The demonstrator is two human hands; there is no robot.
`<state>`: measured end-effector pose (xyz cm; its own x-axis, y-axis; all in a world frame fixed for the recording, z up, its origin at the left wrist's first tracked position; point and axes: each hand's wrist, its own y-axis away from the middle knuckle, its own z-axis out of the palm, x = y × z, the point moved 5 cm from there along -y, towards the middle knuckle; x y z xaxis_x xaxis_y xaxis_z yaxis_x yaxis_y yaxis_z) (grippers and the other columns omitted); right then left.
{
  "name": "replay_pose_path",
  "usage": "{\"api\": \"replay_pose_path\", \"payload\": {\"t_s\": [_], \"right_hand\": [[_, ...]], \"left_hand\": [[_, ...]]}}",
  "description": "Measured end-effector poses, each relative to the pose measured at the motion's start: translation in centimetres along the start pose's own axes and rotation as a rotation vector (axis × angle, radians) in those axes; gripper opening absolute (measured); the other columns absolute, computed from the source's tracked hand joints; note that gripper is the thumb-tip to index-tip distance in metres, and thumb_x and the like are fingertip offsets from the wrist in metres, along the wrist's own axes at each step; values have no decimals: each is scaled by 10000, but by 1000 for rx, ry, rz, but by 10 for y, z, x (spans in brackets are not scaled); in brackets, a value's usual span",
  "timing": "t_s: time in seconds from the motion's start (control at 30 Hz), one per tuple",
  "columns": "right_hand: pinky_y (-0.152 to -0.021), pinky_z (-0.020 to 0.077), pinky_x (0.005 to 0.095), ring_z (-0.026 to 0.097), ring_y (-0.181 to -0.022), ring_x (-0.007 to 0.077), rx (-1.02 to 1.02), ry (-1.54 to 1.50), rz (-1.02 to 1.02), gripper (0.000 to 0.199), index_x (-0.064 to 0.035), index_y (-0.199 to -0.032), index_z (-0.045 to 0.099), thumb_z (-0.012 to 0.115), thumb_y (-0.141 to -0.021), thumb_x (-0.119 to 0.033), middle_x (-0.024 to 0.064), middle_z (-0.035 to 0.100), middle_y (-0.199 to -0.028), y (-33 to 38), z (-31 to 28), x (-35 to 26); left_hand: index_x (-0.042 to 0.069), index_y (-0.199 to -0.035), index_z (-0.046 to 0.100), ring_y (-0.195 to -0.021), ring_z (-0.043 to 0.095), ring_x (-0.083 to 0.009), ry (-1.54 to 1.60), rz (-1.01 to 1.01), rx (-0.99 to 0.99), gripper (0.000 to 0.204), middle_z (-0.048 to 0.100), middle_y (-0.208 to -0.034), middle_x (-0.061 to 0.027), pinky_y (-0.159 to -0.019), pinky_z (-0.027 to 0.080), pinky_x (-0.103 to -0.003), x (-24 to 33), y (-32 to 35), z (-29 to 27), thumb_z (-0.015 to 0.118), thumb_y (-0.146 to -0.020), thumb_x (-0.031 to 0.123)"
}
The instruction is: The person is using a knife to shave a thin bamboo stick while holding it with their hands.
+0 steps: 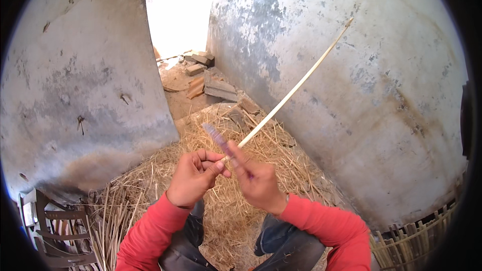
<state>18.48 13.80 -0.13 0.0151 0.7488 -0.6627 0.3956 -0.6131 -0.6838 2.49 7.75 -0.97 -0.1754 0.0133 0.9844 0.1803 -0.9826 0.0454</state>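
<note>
A long, pale, thin strip that looks like split bamboo [296,88] slants up and to the right in front of me. Its near end is pinched between the thumb and fingers of my left hand [196,173], which is closed on it. My right hand [257,178] is closed around a knife [216,136], its blade pointing up and to the left, blurred by motion. The knife crosses the strip just beyond my left fingertips and seems to touch it. The knife's handle is mostly hidden in my right palm.
Straw-like shavings [226,221] cover the floor between my legs. Loose strips [113,221] and a dark chair-like frame [60,233] stand at left. A slatted basket-like rim [416,241] is at lower right. Bricks [221,89] lie near the bright doorway, between worn walls [341,135].
</note>
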Motion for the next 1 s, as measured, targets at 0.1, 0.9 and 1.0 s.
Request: {"api": "replay_pose_path", "payload": {"t_s": [0.1, 0.9, 1.0], "right_hand": [[-518, 445, 301, 528, -560, 83, -102, 1, 13, 450, -66, -1500, 612, 639, -1051, -57, 151, 667, -790, -1, 4, -8], [-708, 545, 243, 722, -801, 97, -43, -1, -101, 753, -11, -1540, 547, 834, -844, 12, 81, 800, -938, -14, -20, 4], [-674, 544, 246, 718, -771, 93, -36, 39, -113, 769, -28, -1542, 549, 842, -833, 18, 67, 801, -941, -13, -19, 1]], "left_hand": [[-76, -1172, 638, -562, 511, -22, 94, -11, -20, 194, 780, -919, -135, -499, 395, -194, 3, 3, -4, 674, -1044, 65], [-84, -1208, 620, -717, 656, -88, -49, 90, -11, 177, 762, -1010, -125, -624, 542, -227, -1, 5, 6, 630, -1037, -39], [-93, -1208, 618, -735, 669, -109, -137, 115, 13, 191, 765, -1023, -135, -651, 555, -244, -2, 5, 9, 633, -1022, -56]]}}
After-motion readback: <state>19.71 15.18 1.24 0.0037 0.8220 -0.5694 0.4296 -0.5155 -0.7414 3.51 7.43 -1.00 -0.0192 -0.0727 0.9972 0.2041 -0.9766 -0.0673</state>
